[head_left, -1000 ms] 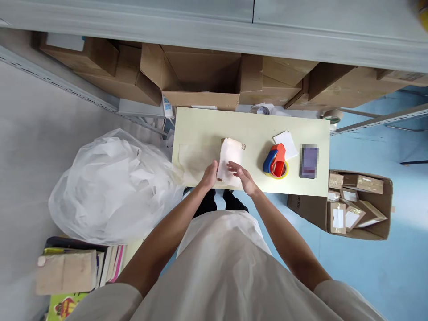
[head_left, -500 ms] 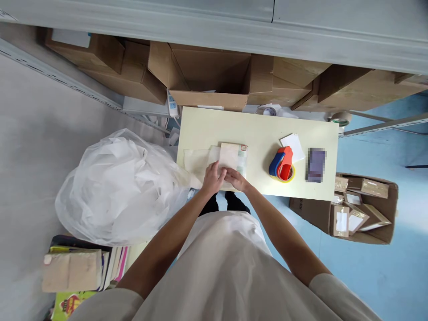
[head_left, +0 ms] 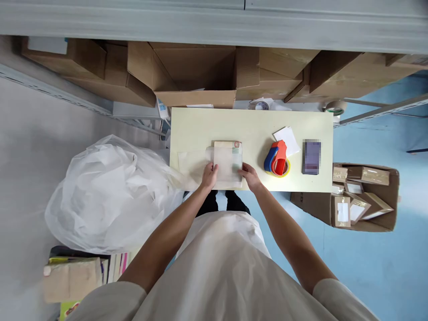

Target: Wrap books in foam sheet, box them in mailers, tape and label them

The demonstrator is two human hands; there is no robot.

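A pale book (head_left: 223, 145) lies on the cream table (head_left: 200, 122) by its near edge. Over most of it runs a thin translucent white sheet (head_left: 229, 167), which also stretches left across the tabletop. At the book's left edge, my left hand (head_left: 209, 176) is closed with the thumb on top. My right hand (head_left: 250, 176) grips the opposite edge, fingers bent around it. A small red mark and greenish patches show at the book's right side.
Right of the book stand a red and blue tape dispenser (head_left: 277, 159), white cards (head_left: 288, 140) and a blurred purple object (head_left: 311, 157). A big bag of white sheets (head_left: 110, 196) bulges at the left. Cardboard boxes (head_left: 197, 98) line the shelf behind; a carton of parcels (head_left: 394, 200) sits right.
My hands, together over the book's near part before, have moved apart to its two sides. The translucent sheet now covers more of the book. The view has shifted slightly.
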